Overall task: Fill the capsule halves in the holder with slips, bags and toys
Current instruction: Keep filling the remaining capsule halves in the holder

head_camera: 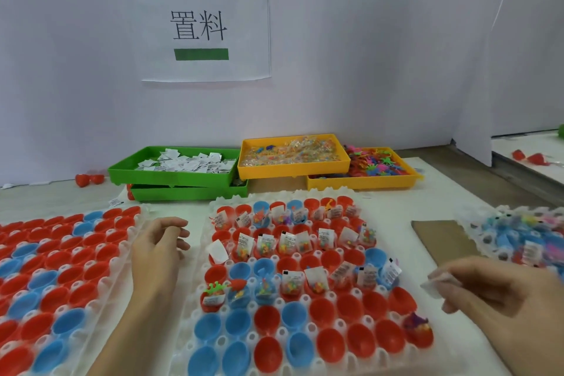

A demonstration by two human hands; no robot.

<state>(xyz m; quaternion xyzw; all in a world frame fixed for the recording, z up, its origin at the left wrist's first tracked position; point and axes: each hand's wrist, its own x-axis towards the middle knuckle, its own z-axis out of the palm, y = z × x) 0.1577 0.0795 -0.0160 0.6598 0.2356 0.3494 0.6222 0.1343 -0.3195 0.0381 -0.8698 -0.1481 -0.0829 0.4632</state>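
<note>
A paper sign (205,26) on the far white wall (366,55) reads "置料". On the pale bench (406,201), the holder (195,308) sits centre, capsule halves (328,313) partly filled. Left hand (157,249) hovers, grip loose and empty; right hand (500,296) pinches a slip (435,285).

Pale lavender wall (351,55), evenly lit, well beyond the fingers. Paper sign (206,26) taped to it, printed characters, green bars. White partition (471,70) at right; brown cardboard sheet (442,241) on the table.

Gap between holders: left hand (158,250) fills it.
Path to green tray (180,175): open table (171,207).
Right of holder (300,296): cardboard (439,241), right hand (500,293).
</note>
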